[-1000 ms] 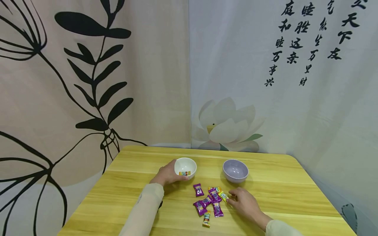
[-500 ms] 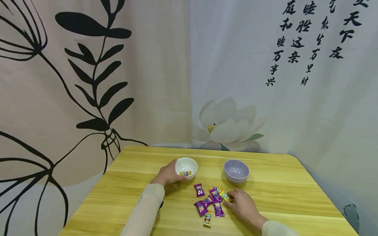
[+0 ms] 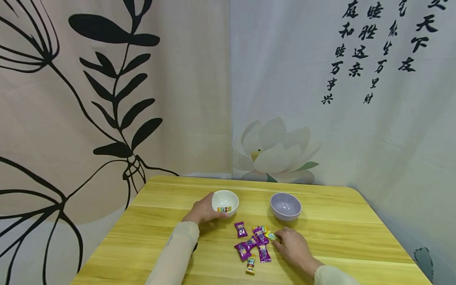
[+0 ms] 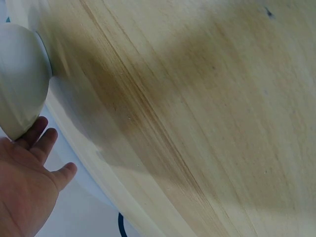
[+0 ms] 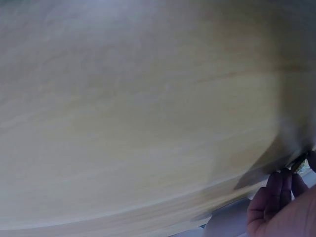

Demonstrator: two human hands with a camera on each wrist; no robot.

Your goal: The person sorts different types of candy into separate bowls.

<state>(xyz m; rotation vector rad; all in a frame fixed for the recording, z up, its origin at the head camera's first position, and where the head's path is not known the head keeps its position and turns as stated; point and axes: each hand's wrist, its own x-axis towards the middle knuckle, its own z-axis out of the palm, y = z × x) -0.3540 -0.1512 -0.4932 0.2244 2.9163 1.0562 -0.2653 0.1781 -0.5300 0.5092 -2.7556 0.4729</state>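
My left hand [image 3: 204, 209] holds the white bowl [image 3: 226, 197] by its left side, thumb along the near rim. A yellow-wrapped candy [image 3: 224, 209] lies inside. In the left wrist view the bowl [image 4: 22, 74] leans over the fingers of that hand [image 4: 30, 185]. My right hand [image 3: 293, 246] pinches a yellow-wrapped candy [image 3: 271, 236] at the right edge of a loose pile. Its fingertips meet round the candy [image 5: 298, 165] at the edge of the right wrist view. Several purple-wrapped candies [image 3: 264, 253] and another yellow one [image 3: 250, 264] lie beside it.
A lavender bowl [image 3: 285, 206] stands on the wooden table [image 3: 342, 229], beyond my right hand. One purple candy [image 3: 240, 229] lies slightly apart, nearer the white bowl. Behind the table's far edge hangs a printed curtain [image 3: 199, 99].
My right hand has closed its fingers on the yellow candy, which has turned slightly at the pile's edge. The left hand and the white bowl look unmoved.
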